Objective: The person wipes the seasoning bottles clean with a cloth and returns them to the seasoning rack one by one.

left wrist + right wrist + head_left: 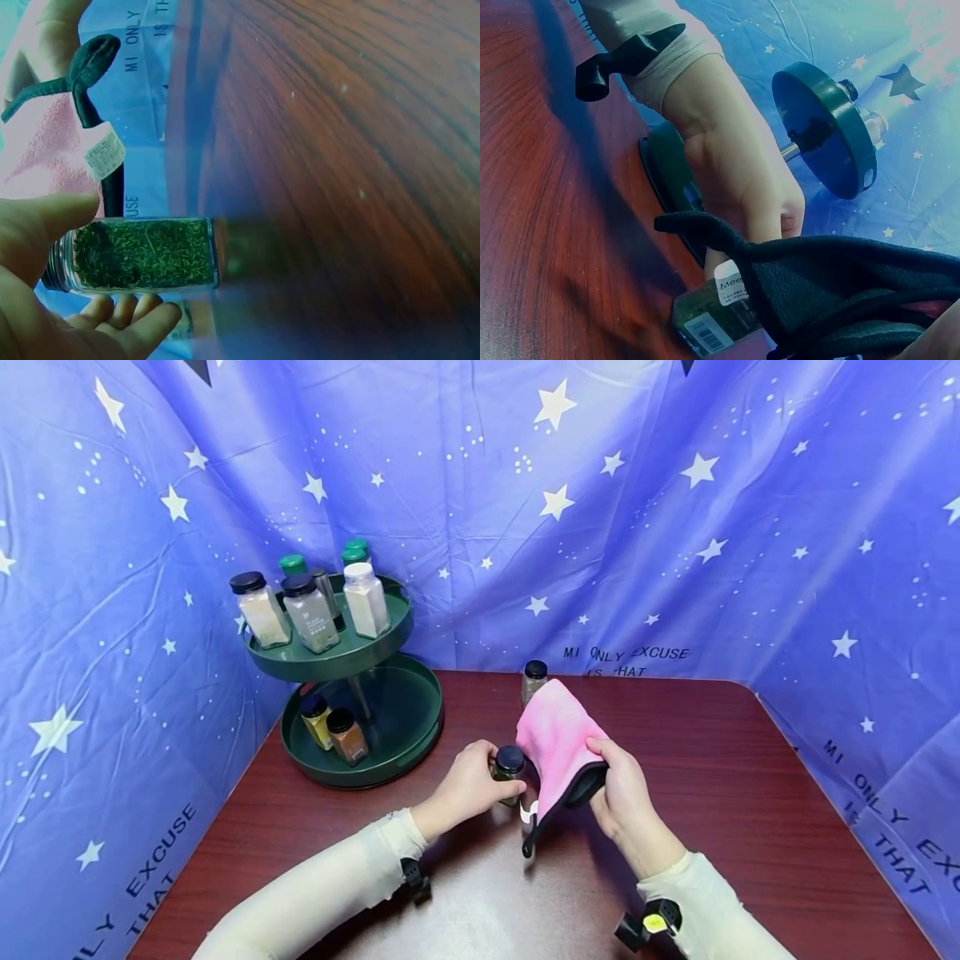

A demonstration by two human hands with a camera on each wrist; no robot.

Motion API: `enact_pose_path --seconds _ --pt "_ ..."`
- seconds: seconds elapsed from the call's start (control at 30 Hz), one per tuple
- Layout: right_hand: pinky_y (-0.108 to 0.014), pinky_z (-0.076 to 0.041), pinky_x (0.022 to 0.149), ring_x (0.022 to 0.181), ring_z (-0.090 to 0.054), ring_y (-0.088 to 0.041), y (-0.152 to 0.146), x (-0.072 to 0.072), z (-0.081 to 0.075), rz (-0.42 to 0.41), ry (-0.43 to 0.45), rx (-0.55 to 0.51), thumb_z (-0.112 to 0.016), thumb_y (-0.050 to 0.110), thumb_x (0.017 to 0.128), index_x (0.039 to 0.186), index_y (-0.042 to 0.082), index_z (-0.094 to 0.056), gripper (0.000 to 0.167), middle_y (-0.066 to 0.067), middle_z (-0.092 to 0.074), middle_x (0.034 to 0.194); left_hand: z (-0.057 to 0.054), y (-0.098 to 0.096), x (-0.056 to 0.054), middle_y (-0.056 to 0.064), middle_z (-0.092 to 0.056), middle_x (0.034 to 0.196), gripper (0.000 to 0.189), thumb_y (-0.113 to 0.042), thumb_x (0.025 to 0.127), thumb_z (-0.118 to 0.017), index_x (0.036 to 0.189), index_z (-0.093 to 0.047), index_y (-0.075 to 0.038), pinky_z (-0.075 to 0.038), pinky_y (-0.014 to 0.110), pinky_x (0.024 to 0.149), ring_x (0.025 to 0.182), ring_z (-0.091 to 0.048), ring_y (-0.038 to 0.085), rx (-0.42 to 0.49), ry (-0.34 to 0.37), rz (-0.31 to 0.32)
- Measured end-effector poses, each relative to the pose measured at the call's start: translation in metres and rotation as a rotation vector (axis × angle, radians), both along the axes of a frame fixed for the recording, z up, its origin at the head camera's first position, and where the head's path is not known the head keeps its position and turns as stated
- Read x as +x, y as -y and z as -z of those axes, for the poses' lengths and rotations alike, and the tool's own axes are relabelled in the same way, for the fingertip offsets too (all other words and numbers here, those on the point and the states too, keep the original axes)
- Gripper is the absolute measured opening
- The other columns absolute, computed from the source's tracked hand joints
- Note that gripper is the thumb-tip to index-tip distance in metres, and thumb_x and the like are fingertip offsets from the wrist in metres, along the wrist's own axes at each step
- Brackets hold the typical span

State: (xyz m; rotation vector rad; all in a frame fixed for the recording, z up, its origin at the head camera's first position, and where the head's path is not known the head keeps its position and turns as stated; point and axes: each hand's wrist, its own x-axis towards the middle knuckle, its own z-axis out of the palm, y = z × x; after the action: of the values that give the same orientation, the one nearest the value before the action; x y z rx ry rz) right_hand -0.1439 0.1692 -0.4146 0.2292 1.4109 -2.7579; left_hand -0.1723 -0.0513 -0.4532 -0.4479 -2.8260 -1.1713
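- Since the head view shows the most, starting there: the left hand [467,785] is curled round a small herb jar [509,770] with a black cap, holding it near the middle of the dark wood table [750,793]. The right hand [622,789] pinches a pink cloth [557,735] with a black backing, draped just beside the jar and close to touching it. A second black-capped jar [535,680] stands behind the cloth, and a green two-tier rack [360,710] with more spice jars sits well off to the left.
- Left wrist view: the herb jar [142,253] lies sideways across the hand, thumb [52,217] on top and fingers [131,315] underneath, so it's a proper wrap-around grip. You can see green flakes through the glass. The cloth [45,142] hangs above with its black loop and white tag.
- Right wrist view: mostly the black side of the cloth [840,285] bunched up front, with the jar's barcode label [705,330] peeking out below it. The right hand's own fingers are barely in frame here, so I can't judge that grip from this angle.
- What could go sideways, I reckon: glass is slick, so hard rubbing could twist the jar out of the left hand onto the table. The dangling loop could also snag the jar behind and tip it.
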Motion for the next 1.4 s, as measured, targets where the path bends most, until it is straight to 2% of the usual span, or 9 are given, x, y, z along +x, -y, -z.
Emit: enact_pose_path --seconds 0.1,0.3,0.47,0.73,0.93,1.17,1.3,1.4 --pt "-0.023 -0.054 0.082 0.089 -0.063 -0.007 0.0 0.0 0.0 0.002 -0.001 0.004 -0.039 0.004 0.104 0.098 0.008 -0.059 0.022 0.004 -0.065 0.096 0.001 0.003 -0.002 0.002 -0.061 0.091 0.049 -0.035 0.075 -0.089 0.104 -0.062 -0.005 -0.049 0.03 0.073 0.081 -0.057 0.016 -0.007 -0.01 0.034" --pt "-0.024 -0.054 0.081 0.087 -0.063 -0.008 0.002 0.0 0.0 -0.011 -0.007 0.003 -0.038 0.004 0.105 0.098 0.008 -0.06 0.024 0.003 -0.066 0.095 0.001 0.006 -0.005 0.009 -0.067 0.105 0.048 -0.026 0.077 -0.085 0.113 -0.063 -0.002 -0.053 0.037 0.09 0.099 -0.064 0.023 -0.021 -0.025 0.089" --pt "-0.024 -0.054 0.079 0.086 -0.063 -0.007 0.005 0.0 0.001 -0.018 -0.011 0.014 -0.038 0.004 0.104 0.097 0.009 -0.06 0.024 0.004 -0.066 0.093 0.002 0.006 -0.007 0.011 -0.068 0.11 0.049 -0.022 0.077 -0.082 0.117 -0.063 -0.001 -0.052 0.04 0.098 0.107 -0.064 0.026 -0.019 -0.021 0.124" --pt "-0.024 -0.053 0.083 0.09 -0.062 -0.008 0.011 -0.001 0.003 -0.049 -0.017 0.008 -0.037 0.004 0.104 0.101 0.008 -0.059 0.022 0.003 -0.066 0.097 0.006 0.006 -0.009 0.007 -0.068 0.107 0.053 -0.03 0.076 -0.09 0.113 -0.064 -0.004 -0.053 0.036 0.091 0.1 -0.065 0.022 0.017 -0.037 0.126" --pt "-0.025 -0.053 0.086 0.093 -0.062 -0.008 0.018 0.0 0.003 -0.096 -0.051 -0.005 -0.036 0.004 0.104 0.104 0.007 -0.059 0.023 0.003 -0.067 0.1 0.006 0.007 -0.01 0.003 -0.07 0.1 0.044 -0.028 0.076 -0.09 0.107 -0.066 -0.009 -0.053 0.032 0.085 0.094 -0.065 0.018 0.03 -0.04 0.122" --pt "-0.024 -0.053 0.087 0.096 -0.063 -0.007 0.024 -0.001 0.008 -0.113 -0.107 0.053 -0.039 0.005 0.104 0.101 0.007 -0.062 0.023 0.002 -0.068 0.101 0.009 0.01 -0.012 -0.003 -0.068 0.091 0.04 -0.027 0.075 -0.091 0.101 -0.066 -0.011 -0.05 0.025 0.075 0.083 -0.06 0.01 0.04 -0.028 0.121" --pt "-0.025 -0.054 0.087 0.096 -0.064 -0.007 0.027 -0.002 0.012 -0.143 -0.104 0.064 -0.039 0.005 0.105 0.101 0.008 -0.062 0.024 0.002 -0.068 0.1 0.011 0.01 -0.013 -0.005 -0.067 0.086 0.037 -0.025 0.074 -0.091 0.097 -0.065 -0.013 -0.049 0.024 0.072 0.079 -0.059 0.009 0.046 -0.032 0.129" --pt "-0.025 -0.054 0.088 0.097 -0.065 -0.007 0.028 -0.005 0.016 -0.157 -0.084 0.061 -0.039 0.007 0.105 0.108 0.006 -0.06 0.021 0.002 -0.069 0.103 0.011 0.009 -0.014 -0.005 -0.067 0.086 0.035 -0.024 0.074 -0.091 0.096 -0.065 -0.013 -0.05 0.024 0.072 0.079 -0.059 0.009 0.048 -0.039 0.133"
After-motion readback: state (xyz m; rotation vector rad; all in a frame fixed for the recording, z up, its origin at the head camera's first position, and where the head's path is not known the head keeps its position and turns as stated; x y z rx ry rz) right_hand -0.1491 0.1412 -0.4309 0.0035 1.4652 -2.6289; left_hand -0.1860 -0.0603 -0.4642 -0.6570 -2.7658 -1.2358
